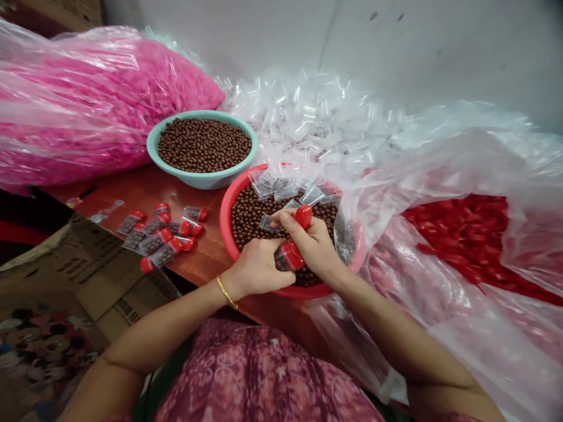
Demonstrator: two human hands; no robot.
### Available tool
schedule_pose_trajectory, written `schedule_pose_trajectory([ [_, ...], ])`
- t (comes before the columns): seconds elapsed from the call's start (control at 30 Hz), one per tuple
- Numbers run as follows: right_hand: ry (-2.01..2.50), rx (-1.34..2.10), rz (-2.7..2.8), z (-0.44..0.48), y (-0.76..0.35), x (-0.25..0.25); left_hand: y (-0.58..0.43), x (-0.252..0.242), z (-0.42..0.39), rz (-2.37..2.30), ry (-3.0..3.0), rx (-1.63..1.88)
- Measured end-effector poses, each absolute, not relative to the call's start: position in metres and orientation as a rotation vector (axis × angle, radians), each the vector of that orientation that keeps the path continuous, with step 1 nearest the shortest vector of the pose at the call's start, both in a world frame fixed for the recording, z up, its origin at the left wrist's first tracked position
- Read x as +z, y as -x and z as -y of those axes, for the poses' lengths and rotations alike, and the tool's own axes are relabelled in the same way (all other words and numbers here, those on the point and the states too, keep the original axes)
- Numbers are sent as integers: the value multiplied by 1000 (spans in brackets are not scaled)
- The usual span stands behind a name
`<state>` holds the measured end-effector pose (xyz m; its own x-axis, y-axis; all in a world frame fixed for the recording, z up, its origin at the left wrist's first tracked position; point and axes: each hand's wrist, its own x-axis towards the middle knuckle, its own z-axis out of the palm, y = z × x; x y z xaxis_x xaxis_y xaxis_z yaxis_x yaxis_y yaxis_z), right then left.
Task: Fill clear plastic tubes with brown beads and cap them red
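Patterned garment (pixel 264 372) nearest; left hand (pixel 255 264) holds container (pixel 283 259) sideways, red cap (pixel 295 255) rightward.

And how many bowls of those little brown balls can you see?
2: a blue-green bowl farther back, beside the pink-filled bag, and a red bowl in front, to its right. Others may be hidden.

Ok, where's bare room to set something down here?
The table shows bare strips between the packs and red bowl, and between the packs and teal bowl. Crowded: left, pink bag; behind, clear sleeves; right, bagged red pieces; over the red bowl, left hand, right hand.
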<state>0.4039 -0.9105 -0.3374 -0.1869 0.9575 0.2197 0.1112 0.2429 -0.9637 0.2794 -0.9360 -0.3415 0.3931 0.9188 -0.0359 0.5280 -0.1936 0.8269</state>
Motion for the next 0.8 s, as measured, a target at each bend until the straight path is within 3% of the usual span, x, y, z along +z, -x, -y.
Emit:
schedule_pose_trajectory([
  [0.37, 1110, 939, 1730, 917, -420, -347, -294, -346, 925, -1429, -2238, 242],
  [0.57, 1063, 1033, 1619, 913, -414, -336, -286, -339, 932, -1463, -2224, 489],
  [0.7, 1037, 1126, 1307, 907, -430, -325, -236, -340, 932, -1820, -2047, 778],
  [0.8, 1150, 1110, 1217, 910, -464, -324, -176, -349, 932, -2293, -1944, 612],
])
